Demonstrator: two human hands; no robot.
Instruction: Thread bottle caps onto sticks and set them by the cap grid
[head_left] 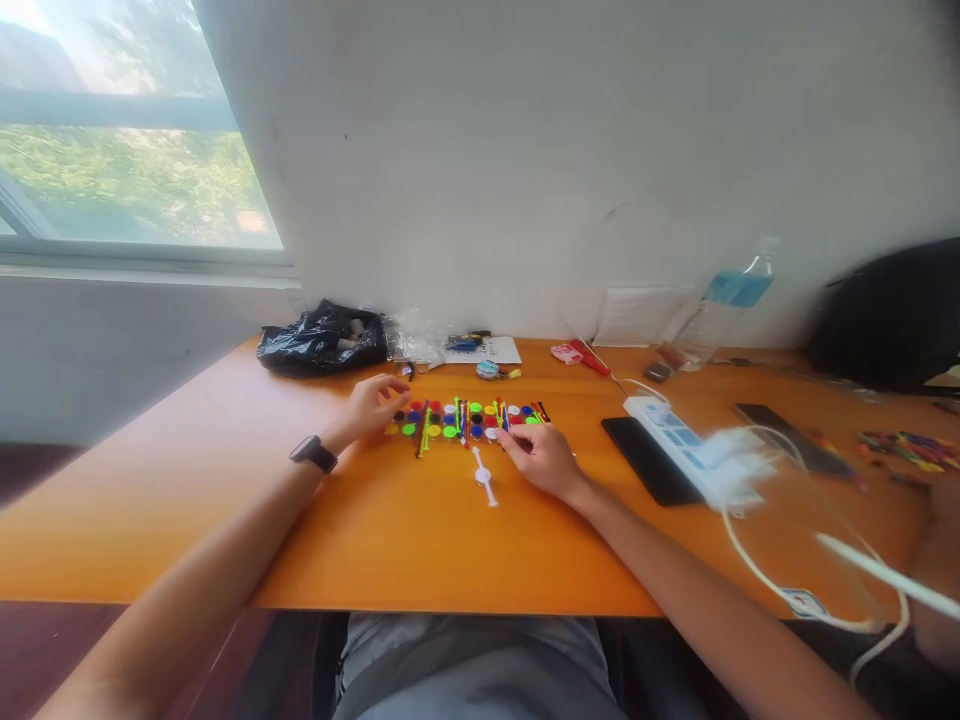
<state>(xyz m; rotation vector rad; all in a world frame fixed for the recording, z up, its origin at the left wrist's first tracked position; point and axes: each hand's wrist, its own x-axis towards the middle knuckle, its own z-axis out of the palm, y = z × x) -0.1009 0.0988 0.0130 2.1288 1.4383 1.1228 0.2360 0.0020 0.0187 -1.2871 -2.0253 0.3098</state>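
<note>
A cluster of small coloured discs and thin coloured sticks [465,418] lies on the orange table [225,500]. My left hand [373,405], with a dark watch on the wrist, rests at the cluster's left end, fingers curled in a pinch over the discs there. My right hand [541,455] sits at the cluster's right front, fingers curled close to a white disc. A white stick with a white disc on it [484,476] lies alone just in front of the cluster, left of my right hand. What either hand pinches is too small to see.
A black plastic bag [324,340] and papers lie at the back. A white power strip [694,448] with cables, two dark phones [651,458] and a water bottle [716,310] are to the right. A black bag [892,315] and more coloured pieces [907,448] sit far right.
</note>
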